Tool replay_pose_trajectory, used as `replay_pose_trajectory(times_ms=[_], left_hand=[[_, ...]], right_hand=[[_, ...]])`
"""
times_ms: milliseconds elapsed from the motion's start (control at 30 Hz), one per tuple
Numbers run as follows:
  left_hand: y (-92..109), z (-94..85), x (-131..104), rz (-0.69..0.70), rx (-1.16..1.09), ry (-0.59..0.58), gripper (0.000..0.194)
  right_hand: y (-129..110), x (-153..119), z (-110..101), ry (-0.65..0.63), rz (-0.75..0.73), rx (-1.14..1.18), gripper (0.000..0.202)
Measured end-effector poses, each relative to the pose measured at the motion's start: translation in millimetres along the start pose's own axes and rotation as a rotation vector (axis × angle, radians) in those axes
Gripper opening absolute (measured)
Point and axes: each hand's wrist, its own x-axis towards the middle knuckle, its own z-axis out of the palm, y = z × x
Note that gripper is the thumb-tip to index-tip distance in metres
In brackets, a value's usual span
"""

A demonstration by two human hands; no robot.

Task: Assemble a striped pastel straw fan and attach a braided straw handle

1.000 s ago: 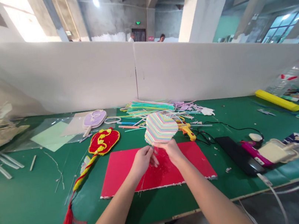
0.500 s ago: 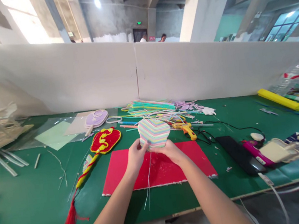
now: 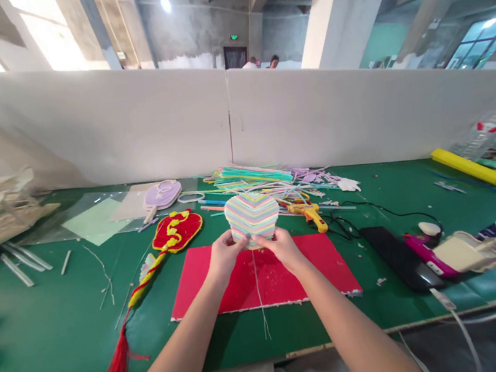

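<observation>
A striped pastel fan-shaped piece (image 3: 252, 215) is held up above the red board (image 3: 307, 267). My left hand (image 3: 224, 253) pinches its lower left edge, and my right hand (image 3: 281, 247) pinches its lower right edge. Thin wires (image 3: 259, 296) hang from the bottom of the piece, over the board and past its front edge. Left of the board lies a red and yellow fan (image 3: 184, 231) with a twisted handle and a red tassel (image 3: 115, 367).
Behind my hands are a pile of colored strips (image 3: 251, 176) and a yellow glue gun (image 3: 309, 214). A black phone (image 3: 396, 257) and a power strip (image 3: 428, 253) lie at right. A lilac fan (image 3: 163, 194) is at back left. Two people show beyond the partition (image 3: 312, 114).
The striped piece has turned more upright and shifted slightly left, both hands still on it. Its hanging wires have swung right and now hang nearly straight. The view has shifted slightly.
</observation>
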Motion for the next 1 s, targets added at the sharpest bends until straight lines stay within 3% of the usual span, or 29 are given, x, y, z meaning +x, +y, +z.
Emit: replay_pose_trajectory(times_ms=[167,333,400,633,833,1000], left_hand=[[-1,-0.8,0,-0.028,-0.078,-0.027,0.044],[-1,3.1,-2,-0.144,-0.121,-0.124,0.046],[-2,4.6,-3,-0.198,-0.152,-0.132,0.047],[-6,3.6,-1,-0.156,-0.090,0.021,0.042],[-1,4.0,-1,-0.137,-0.107,0.026,0.044],[-8,0.7,3,-0.134,-0.146,0.077,0.046]], right_hand=[[-8,-2,-3,-0.002,0.037,0.028,0.038],[-11,0,-7,0.169,0.012,0.102,0.040],[-9,1,-7,0.183,0.007,0.104,0.043],[-5,-2,-4,0.078,-0.018,0.025,0.044],[1,0,-6,0.091,-0.037,0.022,0.044],[0,1,-6,0.024,0.008,0.042,0.043]])
